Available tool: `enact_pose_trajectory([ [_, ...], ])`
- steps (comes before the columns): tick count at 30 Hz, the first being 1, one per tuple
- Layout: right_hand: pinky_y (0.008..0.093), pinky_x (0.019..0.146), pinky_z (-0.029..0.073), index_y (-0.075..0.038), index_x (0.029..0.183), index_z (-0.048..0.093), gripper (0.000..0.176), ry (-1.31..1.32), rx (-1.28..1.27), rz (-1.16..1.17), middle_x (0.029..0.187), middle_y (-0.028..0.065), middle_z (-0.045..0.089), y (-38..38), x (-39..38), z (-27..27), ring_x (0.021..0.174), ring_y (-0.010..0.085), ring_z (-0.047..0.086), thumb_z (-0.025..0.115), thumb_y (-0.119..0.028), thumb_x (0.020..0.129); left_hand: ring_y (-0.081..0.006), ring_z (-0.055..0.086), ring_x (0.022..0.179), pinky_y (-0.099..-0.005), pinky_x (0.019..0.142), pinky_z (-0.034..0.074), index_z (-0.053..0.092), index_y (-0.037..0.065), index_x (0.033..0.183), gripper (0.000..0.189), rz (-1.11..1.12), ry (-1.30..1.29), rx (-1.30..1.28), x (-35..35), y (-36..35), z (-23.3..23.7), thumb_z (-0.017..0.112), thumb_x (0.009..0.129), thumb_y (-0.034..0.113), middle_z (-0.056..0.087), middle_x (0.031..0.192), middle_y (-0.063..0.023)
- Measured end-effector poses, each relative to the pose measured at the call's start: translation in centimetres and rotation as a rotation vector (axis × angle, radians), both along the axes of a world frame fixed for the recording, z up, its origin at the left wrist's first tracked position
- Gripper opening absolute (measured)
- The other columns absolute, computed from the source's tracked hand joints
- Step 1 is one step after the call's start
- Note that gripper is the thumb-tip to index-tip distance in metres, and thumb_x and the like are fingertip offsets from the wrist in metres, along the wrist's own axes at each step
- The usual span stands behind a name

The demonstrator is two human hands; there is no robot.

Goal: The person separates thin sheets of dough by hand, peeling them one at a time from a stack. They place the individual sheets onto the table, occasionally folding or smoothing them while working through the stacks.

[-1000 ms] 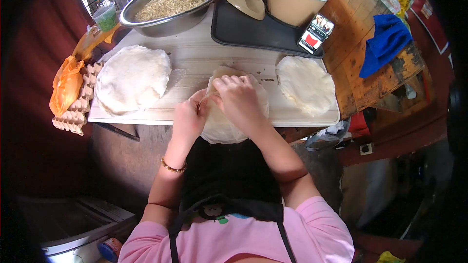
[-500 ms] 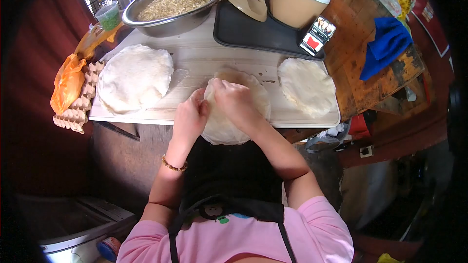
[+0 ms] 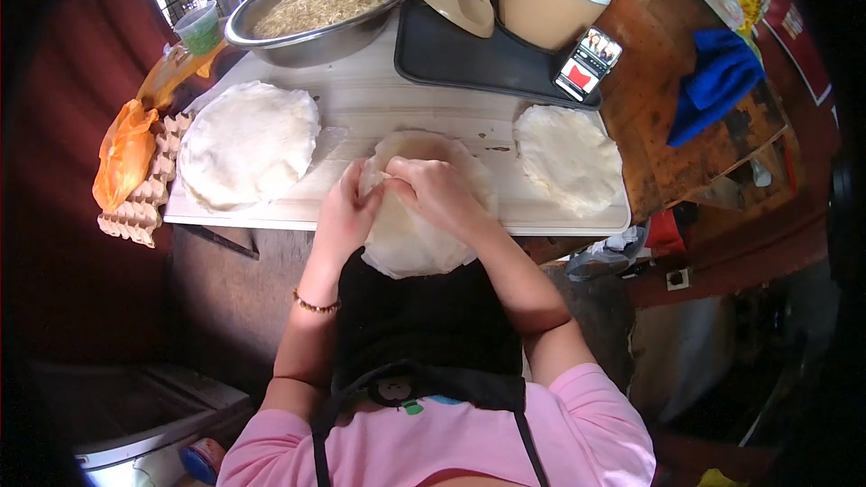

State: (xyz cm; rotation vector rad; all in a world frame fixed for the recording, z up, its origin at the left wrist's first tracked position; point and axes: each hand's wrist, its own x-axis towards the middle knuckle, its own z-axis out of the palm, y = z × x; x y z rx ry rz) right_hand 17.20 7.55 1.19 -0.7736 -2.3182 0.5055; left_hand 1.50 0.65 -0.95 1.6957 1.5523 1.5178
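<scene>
A thin, round, translucent sheet (image 3: 419, 239) lies at the table's front edge, its near side hanging over. My left hand (image 3: 347, 207) pinches the sheet's left part. Close beside it, my right hand (image 3: 431, 188) has its fingers closed on the same sheet, near the upper left. The two hands' fingertips almost meet. A stack of white round sheets (image 3: 250, 146) rests to the left of my hands. Another pale round stack (image 3: 568, 160) lies to the right.
Behind are a metal bowl (image 3: 316, 47) of pale shreds, a black tray (image 3: 487, 68) with a tan lid (image 3: 456, 2), a tan bucket (image 3: 548, 2) and a phone (image 3: 588, 63). Egg cartons (image 3: 149, 194) and an orange bag (image 3: 124, 155) sit left; a blue cloth (image 3: 713, 90) lies right.
Both hands have moved slightly toward me, and the sheet hangs a little lower over the edge. The other person's arms at the top are no longer in view.
</scene>
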Motion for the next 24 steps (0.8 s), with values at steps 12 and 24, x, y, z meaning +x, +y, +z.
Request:
enact_pose_trajectory([
  [12, 0.0376, 0.059, 0.047, -0.005, 0.085, 0.050, 0.012, -0.023, 0.338, -0.139, 0.064, 0.0100, 0.059, -1.0, -0.9, -1.1, 0.061, 0.0279, 0.062, 0.062, -0.006, 0.080, -0.0341, 0.062, 0.061, -0.0414, 0.059, 0.048, 0.057, -0.006, 0.111, 0.033, 0.151, 0.167, -0.064, 0.4, 1.2, -0.1, 0.052, 0.079, 0.001, 0.061, 0.067, -0.0219],
  [24, 0.0366, 0.073, 0.047, -0.006, 0.091, 0.058, 0.011, -0.188, 0.414, -0.233, 0.079, 0.0083, 0.065, -2.0, -1.4, 0.6, 0.077, 0.0221, 0.066, 0.056, -0.011, 0.082, -0.0375, 0.062, 0.064, -0.0432, 0.060, 0.048, 0.061, -0.005, 0.110, 0.032, 0.144, 0.225, -0.177, 1.8, -0.6, 2.1, 0.053, 0.079, -0.001, 0.059, 0.069, -0.0263],
])
